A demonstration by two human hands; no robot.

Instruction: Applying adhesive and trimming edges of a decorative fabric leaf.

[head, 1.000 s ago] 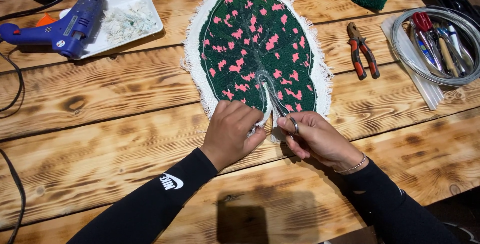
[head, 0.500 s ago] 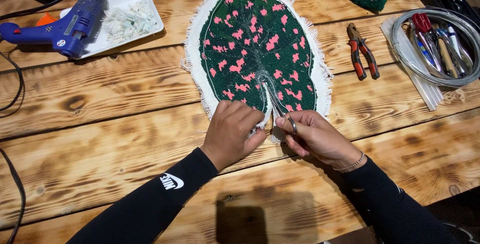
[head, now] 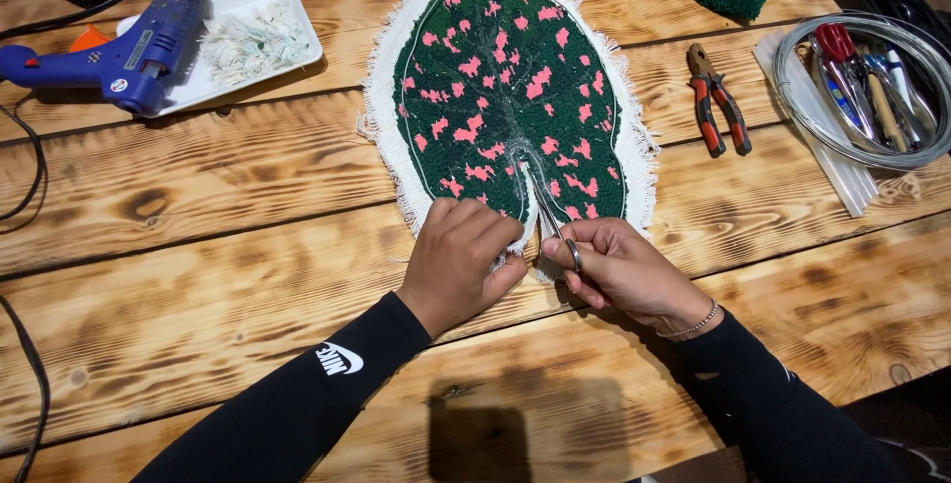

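The near, narrow end of the leaf-shaped rug [head: 510, 97] is pinched under the curled fingers of the left hand [head: 464, 263], closed on its white fringed edge. Just to the right, small scissors [head: 547, 214] are held in the closed right hand [head: 619, 270], with the blades laid up along the pale midrib. How far the blades are parted cannot be told. The rug's long axis runs away from both hands across the wooden table [head: 198, 245], tip farthest. A blue glue gun [head: 119, 47] is seen far left, red-handled pliers [head: 718, 97] to the right.
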